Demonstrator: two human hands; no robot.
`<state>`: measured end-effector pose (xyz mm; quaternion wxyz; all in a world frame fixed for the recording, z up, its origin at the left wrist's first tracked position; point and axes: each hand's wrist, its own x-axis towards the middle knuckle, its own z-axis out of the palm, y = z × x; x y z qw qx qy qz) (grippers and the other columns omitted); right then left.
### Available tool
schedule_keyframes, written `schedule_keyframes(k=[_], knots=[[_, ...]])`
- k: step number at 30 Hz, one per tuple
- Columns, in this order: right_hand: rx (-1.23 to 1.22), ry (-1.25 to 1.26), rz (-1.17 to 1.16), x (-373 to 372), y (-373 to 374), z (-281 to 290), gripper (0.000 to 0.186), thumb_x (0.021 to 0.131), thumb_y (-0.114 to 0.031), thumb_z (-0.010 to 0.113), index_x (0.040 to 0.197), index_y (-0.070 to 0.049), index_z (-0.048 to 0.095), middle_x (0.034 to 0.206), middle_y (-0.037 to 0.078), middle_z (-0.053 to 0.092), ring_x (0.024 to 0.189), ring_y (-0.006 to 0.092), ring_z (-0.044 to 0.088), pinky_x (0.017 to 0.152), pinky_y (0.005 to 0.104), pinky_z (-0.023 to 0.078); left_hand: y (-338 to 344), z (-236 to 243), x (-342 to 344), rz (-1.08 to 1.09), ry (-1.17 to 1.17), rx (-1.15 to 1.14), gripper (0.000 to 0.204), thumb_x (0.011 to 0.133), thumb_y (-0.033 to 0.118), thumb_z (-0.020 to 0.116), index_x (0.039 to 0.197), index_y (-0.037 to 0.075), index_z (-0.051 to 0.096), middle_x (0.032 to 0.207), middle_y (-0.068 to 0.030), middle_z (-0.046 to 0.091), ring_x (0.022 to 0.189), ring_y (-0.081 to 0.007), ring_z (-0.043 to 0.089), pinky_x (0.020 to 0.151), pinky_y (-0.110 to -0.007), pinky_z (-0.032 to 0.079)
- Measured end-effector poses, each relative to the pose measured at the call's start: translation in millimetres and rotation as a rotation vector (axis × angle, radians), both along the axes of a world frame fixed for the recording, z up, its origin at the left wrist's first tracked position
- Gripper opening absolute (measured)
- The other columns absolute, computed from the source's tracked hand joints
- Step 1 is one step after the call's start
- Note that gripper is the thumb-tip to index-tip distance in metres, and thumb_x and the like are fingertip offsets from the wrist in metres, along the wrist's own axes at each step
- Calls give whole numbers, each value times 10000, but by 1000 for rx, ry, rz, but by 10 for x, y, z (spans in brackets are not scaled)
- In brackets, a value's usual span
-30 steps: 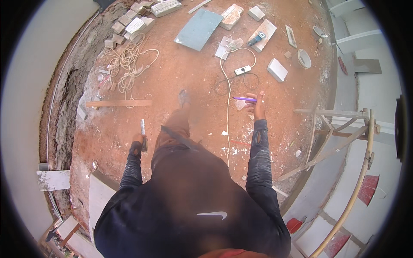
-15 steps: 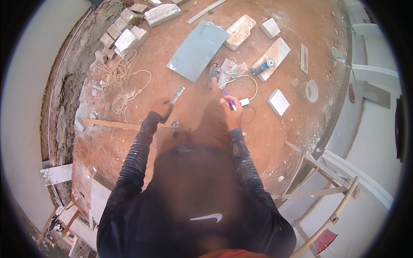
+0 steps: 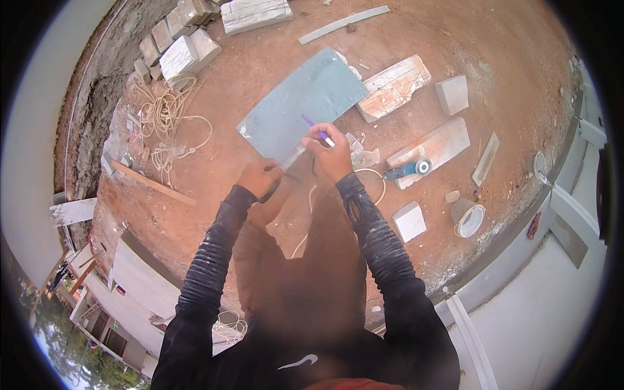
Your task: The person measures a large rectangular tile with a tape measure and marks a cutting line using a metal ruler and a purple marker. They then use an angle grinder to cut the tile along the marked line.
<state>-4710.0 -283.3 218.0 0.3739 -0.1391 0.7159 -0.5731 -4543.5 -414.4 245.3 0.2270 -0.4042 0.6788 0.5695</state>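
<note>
My left hand is closed on a silvery flat strip, which angles up toward my right hand; whether the two hands touch through it is hard to tell. My right hand grips a purple marker with a white end. Just beyond both hands a blue-grey sheet lies on the reddish dirt. A blue angle grinder rests on a pale stone slab to the right, with a cream cable looping beside it.
Stone blocks are piled at upper left above coiled rope. A wooden plank lies left. Another slab, a white block and a bucket are to the right. A concrete edge borders the dirt.
My hands have come up and together, with the strip and marker. The view has shifted so the blue-grey sheet, grinder and bucket sit lower and nearer my hands.
</note>
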Motion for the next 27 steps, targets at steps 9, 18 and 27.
schedule_keyframes(k=[9, 18, 27], knots=[[-14, 129, -278, -2736, -849, -3270, 172, 771, -2, 740, 924, -10, 661, 885, 84, 679, 791, 147, 651, 698, 246, 500, -1195, -3193, -400, -206, -88, -90, 509, 787, 376, 698, 1144, 26, 598, 901, -158, 664, 811, -261, 648, 723, -369, 496], [-7, 493, -121, -3201, -1545, -5444, 158, 772, -115, 761, 901, -49, 697, 946, 82, 708, 858, 174, 655, 777, 295, 505, -1631, -4852, -430, 11, -44, -110, 535, 799, 401, 700, 1135, 4, 576, 922, -175, 662, 833, -270, 646, 755, -373, 498], [155, 816, -36, -3082, -1608, -5879, 232, 768, -278, 760, 889, -82, 730, 890, 125, 719, 851, 221, 678, 781, 334, 512, -1879, -4978, -171, -303, -18, -294, 527, 733, 251, 742, 1170, 47, 529, 1059, -167, 613, 970, -259, 606, 835, -367, 473]])
